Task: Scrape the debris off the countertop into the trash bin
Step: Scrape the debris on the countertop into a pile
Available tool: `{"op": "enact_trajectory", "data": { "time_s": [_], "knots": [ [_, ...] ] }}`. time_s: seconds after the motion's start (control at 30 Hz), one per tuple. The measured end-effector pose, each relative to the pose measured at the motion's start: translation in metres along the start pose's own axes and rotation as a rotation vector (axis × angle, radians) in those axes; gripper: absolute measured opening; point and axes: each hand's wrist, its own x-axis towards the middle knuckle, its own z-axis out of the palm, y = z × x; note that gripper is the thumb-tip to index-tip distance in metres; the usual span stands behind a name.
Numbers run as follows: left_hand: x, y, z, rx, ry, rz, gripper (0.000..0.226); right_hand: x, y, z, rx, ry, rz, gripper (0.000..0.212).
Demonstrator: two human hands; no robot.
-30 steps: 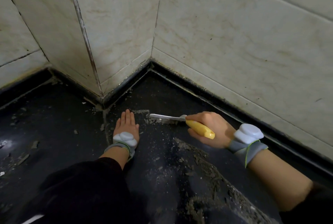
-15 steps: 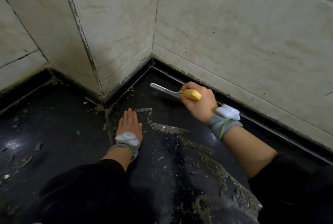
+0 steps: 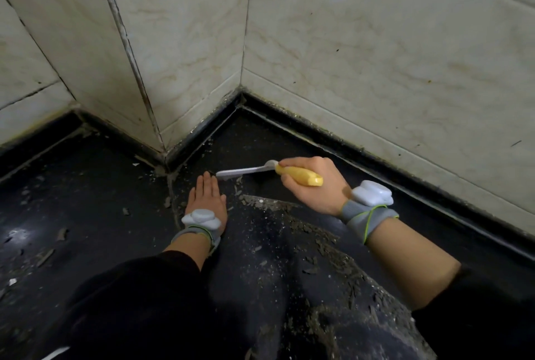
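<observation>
Scraping | right hand (image 3: pixel 314 188) fingers clasp yellow-handled metal scraper (image 3: pixel 298 177), back from far corner beside flat, straight-fingered left hand (image 3: pixel 206 197) | fresh stroke due

Wall tiles (image 3: pixel 376 41): cream, faintly marbled, brown-speckled, on walls meeting in an inner corner.
Projecting tiled corner (image 3: pixel 136 70): left of that, its vertical joint dark and grimy.
Black skirting strip (image 3: pixel 362 154): runs along the foot of the tiles.
Right wristband (image 3: pixel 367 219) and left wristband (image 3: pixel 199 234): grey, mine, the right one lime-edged, each carrying a white pod (image 3: pixel 372 196).
Left sleeve (image 3: pixel 139 301) and right sleeve (image 3: pixel 477 316): black, ending short of my wrists.
</observation>
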Motion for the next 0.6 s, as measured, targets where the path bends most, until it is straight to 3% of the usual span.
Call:
{"op": "enact_trajectory", "data": {
  "time_s": [0.37,0.6],
  "knots": [
    [-0.016,-0.002,-0.005,0.083,-0.059,-0.003,0.055,-0.059,0.013,-0.021,-0.023,-0.043,-0.019,0.021],
    [-0.068,-0.005,-0.020,-0.168,0.112,0.061,0.046,-0.080,0.007,-0.022,0.191,0.166,-0.013,0.019]
  ]
}}
